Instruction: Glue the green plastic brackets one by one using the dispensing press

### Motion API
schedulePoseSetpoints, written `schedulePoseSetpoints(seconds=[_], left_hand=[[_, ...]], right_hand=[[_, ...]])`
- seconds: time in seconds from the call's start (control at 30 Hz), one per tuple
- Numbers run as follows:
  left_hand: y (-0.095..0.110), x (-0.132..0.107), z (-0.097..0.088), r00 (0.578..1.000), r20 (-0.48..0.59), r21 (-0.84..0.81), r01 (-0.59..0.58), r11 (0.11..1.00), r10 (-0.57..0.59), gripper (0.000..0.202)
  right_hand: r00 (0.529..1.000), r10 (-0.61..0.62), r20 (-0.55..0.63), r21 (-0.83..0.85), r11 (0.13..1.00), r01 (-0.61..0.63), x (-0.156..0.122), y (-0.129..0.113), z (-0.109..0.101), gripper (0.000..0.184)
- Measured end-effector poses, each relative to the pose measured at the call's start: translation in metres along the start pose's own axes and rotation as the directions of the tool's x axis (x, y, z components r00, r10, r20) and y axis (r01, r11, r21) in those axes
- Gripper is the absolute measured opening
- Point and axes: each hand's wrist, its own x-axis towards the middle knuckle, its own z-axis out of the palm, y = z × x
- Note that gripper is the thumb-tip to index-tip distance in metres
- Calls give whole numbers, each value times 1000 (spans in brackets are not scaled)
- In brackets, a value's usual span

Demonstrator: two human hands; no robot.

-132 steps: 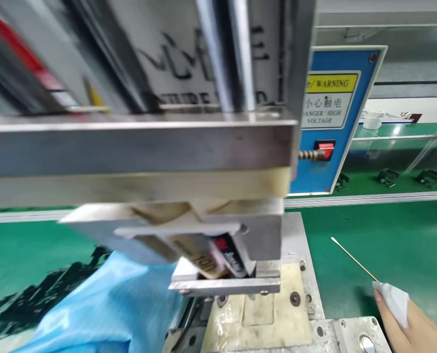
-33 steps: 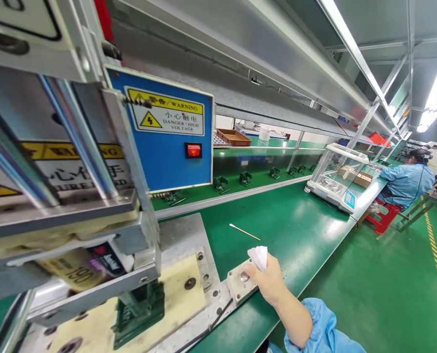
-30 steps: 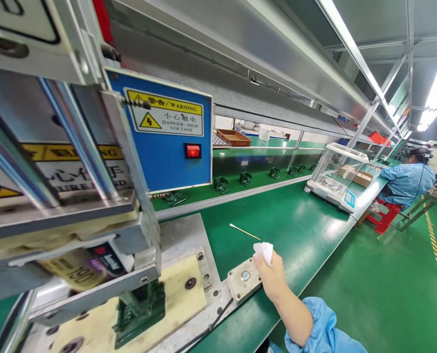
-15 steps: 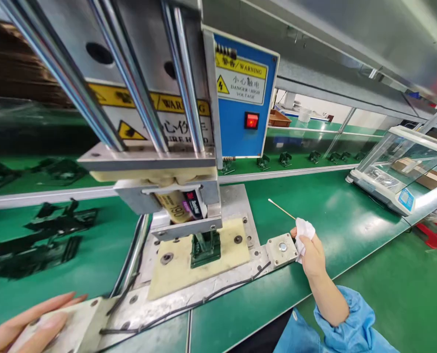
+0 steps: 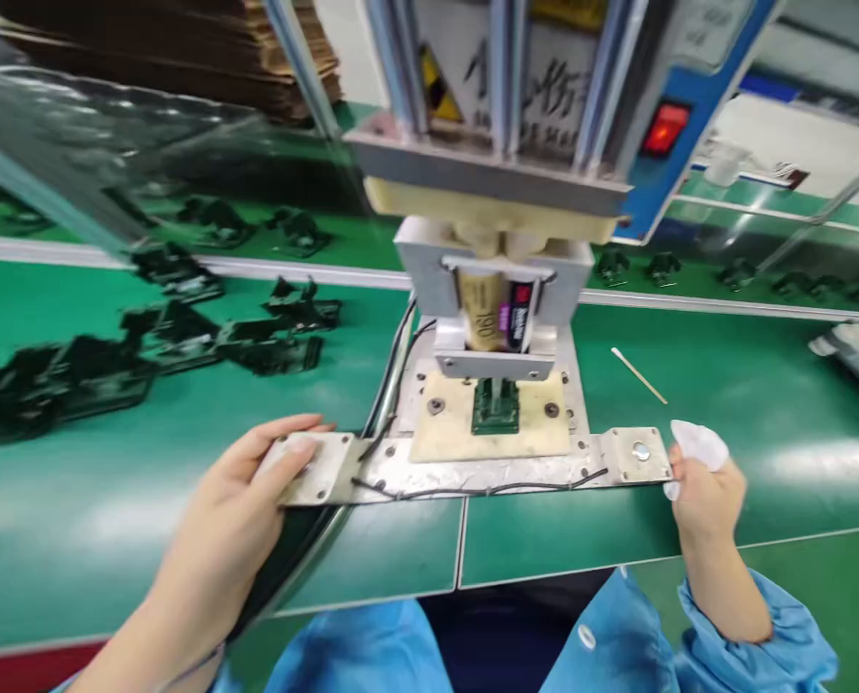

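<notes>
My left hand (image 5: pixel 248 491) is wrapped round the left button box (image 5: pixel 321 472) of a bench press, its thumb lying over the button. My right hand (image 5: pixel 708 505) is closed on a crumpled white cloth (image 5: pixel 700 443) and sits against the end of the right button box (image 5: pixel 628 460), whose round metal button is uncovered. Between the boxes, an adhesive cartridge (image 5: pixel 483 308) marked 190 is clamped upright in the press's metal holder (image 5: pixel 494 366). Below it a small dark green part (image 5: pixel 494 409) stands on a cream plate (image 5: pixel 444 438). A cotton swab (image 5: pixel 638 375) lies on the green bench.
Several dark parts (image 5: pixel 176 337) lie on the bench to the left. More dark parts (image 5: pixel 664 269) stand in a row on a ledge behind. A blue control box (image 5: pixel 646 197) with a lit red switch is at upper right. A black cable (image 5: pixel 487 491) runs along the base.
The view has swung left and down, bringing my whole left hand into sight. My left hand stays on its button box, and my right hand still grips the cloth by the other box.
</notes>
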Motion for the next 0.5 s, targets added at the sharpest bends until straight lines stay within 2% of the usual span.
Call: schedulePoseSetpoints(seconds=[0.03, 0.1, 0.2, 0.3, 0.4, 0.5], left_hand=[[0, -1, 1, 999, -13, -61, 45, 997, -46, 60], [2, -2, 4, 998, -29, -129, 55, 990, -59, 64], [3, -5, 7, 999, -32, -137, 22, 990, -26, 62], [2, -7, 8, 999, -35, -139, -11, 990, 6, 55], [0, -6, 8, 999, -43, -140, -35, 989, 30, 51], [-1, -5, 8, 998, -46, -122, -47, 991, 42, 46]], right_hand=[[1000, -15, -18, -3, 1000, 14, -1, -2, -1, 16], [999, -38, -36, -10, 999, 37, -2, -6, -1, 7], [998, -46, -50, -31, 999, 44, -3, -12, 2, 30], [995, -58, -85, -81, 995, 51, -2, -12, 5, 43], [992, -73, -101, -108, 992, 62, 5, -10, 2, 49], [999, -22, -33, -42, 999, 21, 14, -9, -4, 44]])
